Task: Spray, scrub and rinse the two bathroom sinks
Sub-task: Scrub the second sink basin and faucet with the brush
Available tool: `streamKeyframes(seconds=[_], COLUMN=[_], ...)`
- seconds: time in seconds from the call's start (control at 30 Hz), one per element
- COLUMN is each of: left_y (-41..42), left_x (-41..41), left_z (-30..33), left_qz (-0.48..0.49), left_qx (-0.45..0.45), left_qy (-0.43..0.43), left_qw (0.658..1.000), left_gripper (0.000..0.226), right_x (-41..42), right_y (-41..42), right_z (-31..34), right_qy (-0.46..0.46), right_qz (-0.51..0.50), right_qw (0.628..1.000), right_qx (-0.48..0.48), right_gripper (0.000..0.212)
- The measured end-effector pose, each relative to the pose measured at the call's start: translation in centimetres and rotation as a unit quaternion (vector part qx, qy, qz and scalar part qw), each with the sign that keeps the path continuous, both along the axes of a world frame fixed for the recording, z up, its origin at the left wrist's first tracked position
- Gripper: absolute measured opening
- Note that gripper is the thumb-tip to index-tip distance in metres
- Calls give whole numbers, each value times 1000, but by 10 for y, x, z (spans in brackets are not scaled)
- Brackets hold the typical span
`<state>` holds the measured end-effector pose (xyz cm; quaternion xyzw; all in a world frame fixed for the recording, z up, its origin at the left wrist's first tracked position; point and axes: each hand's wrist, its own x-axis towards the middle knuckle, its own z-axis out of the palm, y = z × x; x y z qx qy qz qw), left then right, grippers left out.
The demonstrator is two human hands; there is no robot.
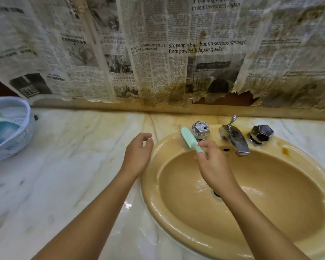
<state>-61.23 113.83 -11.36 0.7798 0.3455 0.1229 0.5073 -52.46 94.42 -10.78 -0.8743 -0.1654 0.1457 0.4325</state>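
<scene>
A tan oval sink (176, 228) is set into the marble counter, its bowl wet. My right hand (213, 164) grips the handle of a mint-green scrub brush (189, 138), whose head lies on the sink's back left rim beside the left tap knob (200, 129). My left hand (138, 153) hovers over the counter just left of the sink, fingers loosely curled and holding nothing. The chrome spout (235, 138) and the right knob (261, 133) stand at the back of the sink. My right forearm partly hides the drain (217, 194).
A white mesh basket (19, 139) with items inside stands at the far left of the marble counter (64, 175). Stained, torn newspaper (158, 53) covers the wall behind. A rusty stain (285, 151) marks the sink's right rim.
</scene>
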Motion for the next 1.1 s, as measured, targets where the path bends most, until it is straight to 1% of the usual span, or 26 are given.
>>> streamKeyframes(seconds=[0.07, 0.13, 0.23, 0.33, 0.4, 0.47, 0.53, 0.6, 0.67, 0.73, 0.8, 0.83, 0.9, 0.97, 1.03, 1.1], left_y=[-12, -23, -39, -48, -50, -46, -37, -23, -11, -4, -1, 1, 9, 19, 17, 8], left_x=[-4, -6, -3, 6, 12, 15, 14, 9, 2, -4, -6, -4, 6, 19, 26, 24], left_z=[10, 20, 34, 41, 40, 36, 31, 27, 20, 11, 2, 0, -1, -1, -3, -5], left_qz=[1, -17, -57, -73, -65, -54, -41, -53, -107, -179, -240, -256, -271, -274, -295, -338], left_qx=[-8, -17, -41, -83, -86, -73, -32, 48, 131, 227, 329, 362, 398, 420, 429, 429], left_qy=[8, 15, 38, 56, 70, 88, 106, 134, 169, 196, 196, 184, 160, 150, 137, 115], left_qw=[1000, 1000, 997, 992, 992, 992, 993, 988, 971, 937, 892, 877, 862, 852, 843, 830], left_gripper=[17, 12, 18, 27, 27, 22, 18, 19, 24, 22, 28, 31, 33, 32, 31, 30], right_x=[-9, -20, -37, -53, -61, -68, -73, -80, -90, -105, -120, -127, -136, -137, -135, -134], right_y=[0, 0, 1, 5, 8, 9, 8, 3, -2, -3, 0, 3, 11, 19, 23, 24], right_z=[-3, -3, -3, -4, -3, -3, -7, -18, -31, -45, -56, -61, -70, -74, -77, -77], right_qy=[1, -4, -6, -13, -5, 13, 16, 6, -2, -6, -6, -14, -60, -104, -116, -117], right_qz=[-9, -32, -57, -64, -64, -63, -71, -84, -85, -82, -93, -101, -129, -181, -232, -260], right_qw=[999, 996, 991, 987, 985, 982, 981, 988, 996, 996, 992, 988, 976, 962, 951, 943], right_qx=[40, 85, 120, 144, 158, 178, 180, 131, 39, -35, -88, -116, -163, -174, -171, -174], right_gripper=[29, 28, 22, 16, 15, 11, 6, 18, 35, 49, 52, 52, 56, 57, 50, 49])
